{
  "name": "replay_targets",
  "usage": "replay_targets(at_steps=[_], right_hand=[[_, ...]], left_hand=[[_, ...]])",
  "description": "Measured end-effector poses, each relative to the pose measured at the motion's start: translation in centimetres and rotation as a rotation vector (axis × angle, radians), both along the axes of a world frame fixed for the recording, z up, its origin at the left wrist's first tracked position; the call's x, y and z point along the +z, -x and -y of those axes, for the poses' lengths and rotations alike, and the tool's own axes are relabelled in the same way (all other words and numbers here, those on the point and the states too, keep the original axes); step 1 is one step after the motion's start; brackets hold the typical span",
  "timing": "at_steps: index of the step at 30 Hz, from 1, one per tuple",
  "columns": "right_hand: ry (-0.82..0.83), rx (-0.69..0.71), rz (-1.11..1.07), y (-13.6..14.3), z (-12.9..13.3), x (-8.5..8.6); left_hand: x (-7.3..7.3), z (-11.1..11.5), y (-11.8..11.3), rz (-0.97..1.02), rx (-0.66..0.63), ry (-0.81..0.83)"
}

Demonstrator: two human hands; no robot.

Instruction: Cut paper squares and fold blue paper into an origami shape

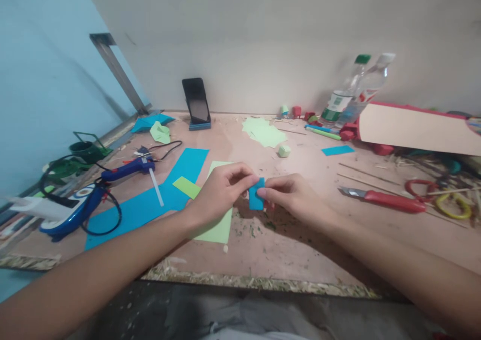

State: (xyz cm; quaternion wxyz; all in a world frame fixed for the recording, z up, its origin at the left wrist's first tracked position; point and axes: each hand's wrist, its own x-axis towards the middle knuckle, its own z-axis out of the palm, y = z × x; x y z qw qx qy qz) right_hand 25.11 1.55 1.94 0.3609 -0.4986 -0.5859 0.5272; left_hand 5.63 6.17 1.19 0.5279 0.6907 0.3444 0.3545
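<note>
A small blue paper strip (256, 199) is held upright over the middle of the table between my two hands. My left hand (225, 189) pinches its upper left edge with thumb and finger. On the other side, my right hand (289, 192) grips the right edge, its thumb lying on the face of the strip. Below my left wrist lies a pale green paper sheet (216, 233), partly covered by the hand. A narrow yellow-green strip (186, 186) rests on larger blue paper (190, 167) to the left. Beyond my hands sits a small pale green folded paper piece (284, 151).
A blue glue gun (128, 169) with a glue stick lies left. At the right are a red-handled knife (394, 201), blade bared, scissors (453, 207) and thin sticks. A phone (197, 102) on a stand and plastic bottles (337, 104) stand by the wall.
</note>
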Motion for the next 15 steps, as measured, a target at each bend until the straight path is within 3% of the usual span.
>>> replay_targets(at_steps=[7,15], right_hand=[[-0.032,0.021,0.015,0.0,0.0,-0.6],[0.025,0.021,0.046,-0.1,0.0,-0.8]], left_hand=[[-0.2,-0.5,-0.2,0.061,0.062,-0.084],[-0.3,-0.3,-0.2,0.056,0.142,-0.067]])
